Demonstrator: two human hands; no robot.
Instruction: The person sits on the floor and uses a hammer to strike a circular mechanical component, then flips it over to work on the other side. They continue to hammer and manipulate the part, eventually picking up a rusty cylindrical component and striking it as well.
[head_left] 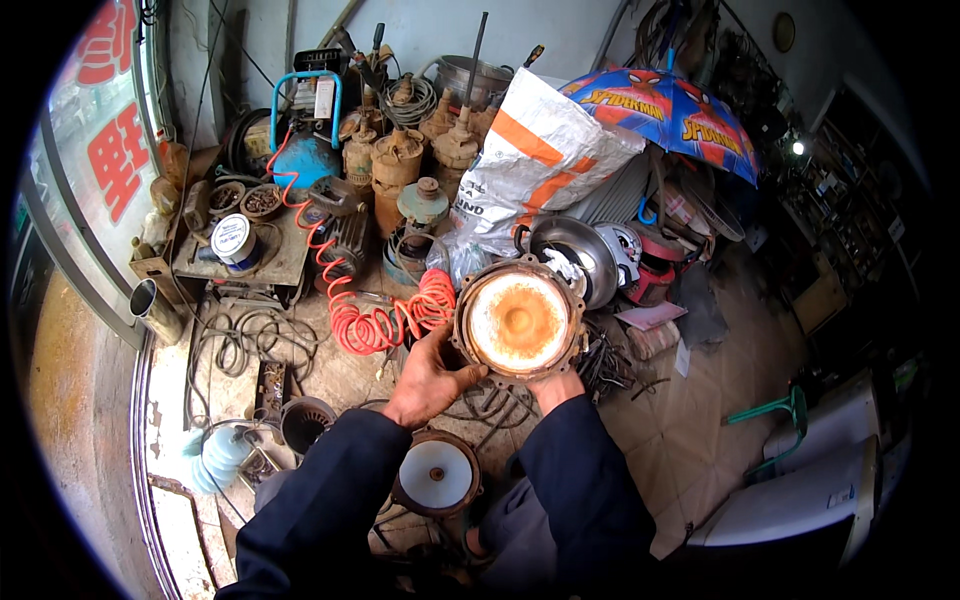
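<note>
The left grip (432, 380) is clamped on the lower-left rim of a rusty cover (519, 322), held up at mid-frame; the right grip (558, 388) is at its lower-right edge (fingers hidden behind, so I can't tell if they are closed). A pale-faced disc (437, 475) sits at lower centre. Beyond, a red hose (362, 330) coils left of centre, a sack (535, 150) stands upper centre, and an umbrella (668, 105) is upper right.

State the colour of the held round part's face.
The round part has a whitish face with rusty orange over its middle, shown in the head view.
</note>
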